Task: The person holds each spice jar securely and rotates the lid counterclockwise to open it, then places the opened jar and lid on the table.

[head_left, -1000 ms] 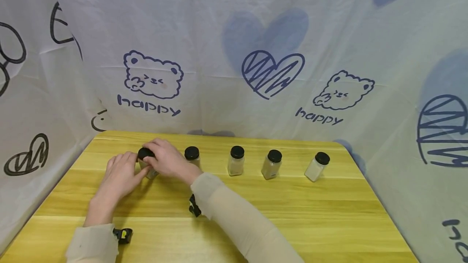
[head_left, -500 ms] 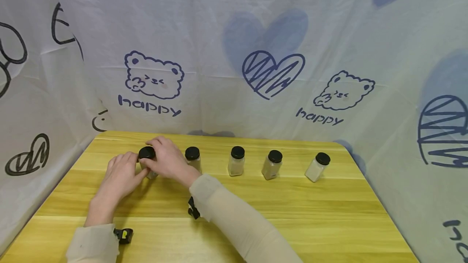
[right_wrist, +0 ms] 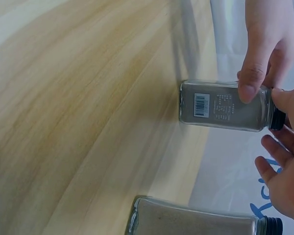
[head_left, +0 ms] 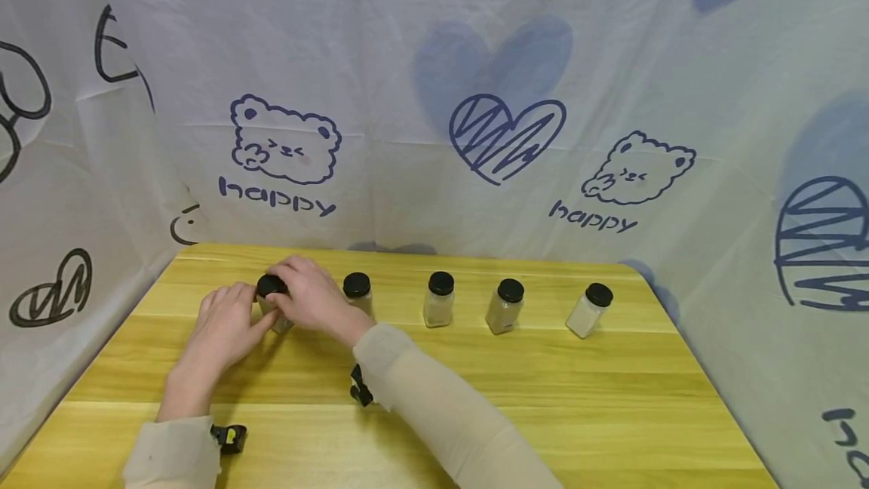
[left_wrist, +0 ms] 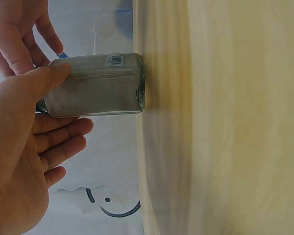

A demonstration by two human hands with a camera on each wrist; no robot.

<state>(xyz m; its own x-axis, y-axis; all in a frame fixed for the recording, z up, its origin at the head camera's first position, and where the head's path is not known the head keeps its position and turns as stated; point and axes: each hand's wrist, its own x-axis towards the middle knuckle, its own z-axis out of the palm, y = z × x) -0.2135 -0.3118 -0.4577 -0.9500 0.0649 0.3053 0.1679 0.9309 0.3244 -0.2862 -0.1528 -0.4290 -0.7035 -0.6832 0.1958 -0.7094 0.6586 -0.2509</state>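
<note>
At the row's left end a square glass jar (head_left: 280,322) with a black screw lid (head_left: 271,285) stands upright on the table. My left hand (head_left: 224,327) grips the jar's upper body, its thumb across the near side. From the right, my right hand (head_left: 311,296) pinches the lid between thumb and fingers. In the right wrist view the jar (right_wrist: 225,105) shows a barcode label and greyish contents. The left wrist view has the jar (left_wrist: 95,90) with its base on the wood; fingers hide most of the lid there.
Further black-lidded jars stand in a row to the right: one jar (head_left: 360,296) by my right wrist, then a jar (head_left: 438,304), a jar (head_left: 505,309) and a paler jar (head_left: 587,315). A printed cloth (head_left: 400,195) hangs behind the wooden table (head_left: 543,413).
The fingers of my right hand shift slightly about the lid, showing more of it half a second ago and covering more of it now. My left hand and the jar stay in place.
</note>
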